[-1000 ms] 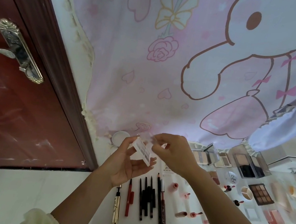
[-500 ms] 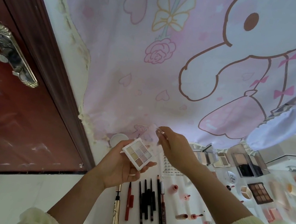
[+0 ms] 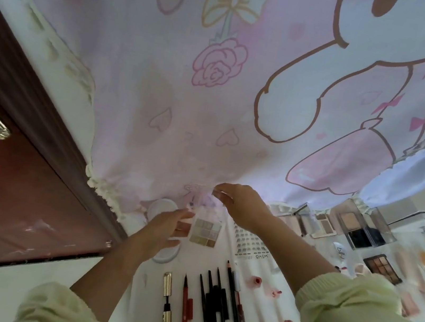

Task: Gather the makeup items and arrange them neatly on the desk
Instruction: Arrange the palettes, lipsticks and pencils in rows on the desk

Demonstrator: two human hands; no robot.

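Observation:
A small eyeshadow palette (image 3: pixel 205 232) with pale shades lies on the white desk (image 3: pixel 147 287), close to the hanging cloth. My left hand (image 3: pixel 167 227) reaches to its left edge, and the straight fingers touch it. Just above the palette, my right hand (image 3: pixel 239 206) pinches its clear lid (image 3: pixel 213 202), which is hard to make out. Nearer to me lie a gold mascara tube (image 3: pixel 168 312), a red liner (image 3: pixel 186 310) and a row of several dark pencils (image 3: pixel 213 308).
A lash card (image 3: pixel 248 243) and pink lip glosses (image 3: pixel 275 304) lie to the right. A dark palette (image 3: pixel 382 267) and open compacts (image 3: pixel 357 225) lie further right. Two round white jars (image 3: pixel 163 207) sit beside my left hand. A red door (image 3: pixel 5 197) stands left, and a pink cartoon cloth (image 3: pixel 214 105) hangs behind.
The palette has gone from my raised left hand down onto the desk. My left fingers have straightened against its edge. My right hand stays pinched on the clear lid.

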